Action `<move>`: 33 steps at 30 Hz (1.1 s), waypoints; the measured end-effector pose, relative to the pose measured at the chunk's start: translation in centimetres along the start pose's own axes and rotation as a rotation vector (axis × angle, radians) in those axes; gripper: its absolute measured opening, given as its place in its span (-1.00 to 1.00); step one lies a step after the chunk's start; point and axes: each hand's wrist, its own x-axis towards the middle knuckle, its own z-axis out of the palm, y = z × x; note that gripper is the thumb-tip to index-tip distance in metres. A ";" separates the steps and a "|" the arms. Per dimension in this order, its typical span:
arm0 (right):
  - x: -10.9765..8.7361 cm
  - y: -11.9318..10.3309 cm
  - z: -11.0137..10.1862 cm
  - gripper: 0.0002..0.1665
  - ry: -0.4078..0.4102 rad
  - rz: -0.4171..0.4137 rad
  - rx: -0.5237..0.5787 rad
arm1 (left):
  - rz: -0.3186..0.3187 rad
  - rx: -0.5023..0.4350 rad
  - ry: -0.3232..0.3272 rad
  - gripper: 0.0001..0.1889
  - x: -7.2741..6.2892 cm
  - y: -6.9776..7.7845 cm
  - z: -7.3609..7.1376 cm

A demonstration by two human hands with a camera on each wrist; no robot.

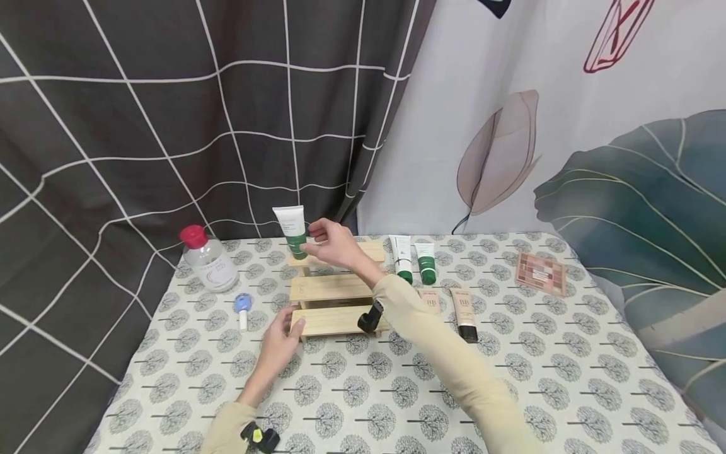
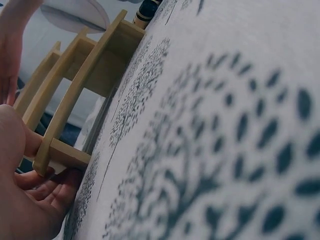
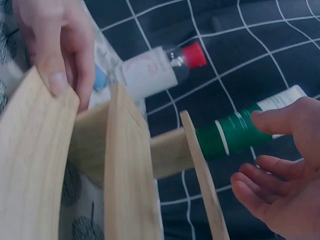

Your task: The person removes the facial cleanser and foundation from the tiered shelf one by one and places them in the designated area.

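Observation:
A three-step wooden rack (image 1: pixel 331 287) stands on the table. My left hand (image 1: pixel 280 337) holds the left end of its lowest step, with the thumb (image 3: pixel 57 82) on top and the other fingers (image 2: pixel 50 192) under the board. On the left end of the top step, a white and green squeeze tube (image 1: pixel 292 230) stands cap down, leaning slightly left. My right hand (image 1: pixel 334 244) is just right of it. In the right wrist view its thumb (image 3: pixel 267 121) overlaps the tube (image 3: pixel 235 131), while the other fingers are spread apart below it.
Left of the rack are a clear bottle (image 1: pixel 215 268) with a red cap and a small blue and white item (image 1: pixel 242 309). To the right are two white and green tubes (image 1: pixel 401 258), two beige BB tubes (image 1: pixel 464 309) and a palette (image 1: pixel 541 273). Curtains (image 1: pixel 170 126) hang behind.

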 end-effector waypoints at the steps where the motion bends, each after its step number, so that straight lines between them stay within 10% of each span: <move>1: 0.0 -0.1 0.3 -0.44 0.004 -0.003 0.012 | -0.004 -0.001 0.000 -0.54 0.0 0.0 0.0; 33: -0.6 1.8 2.2 -0.63 0.209 -0.062 0.157 | 0.003 0.004 0.000 -0.54 0.0 -0.2 0.2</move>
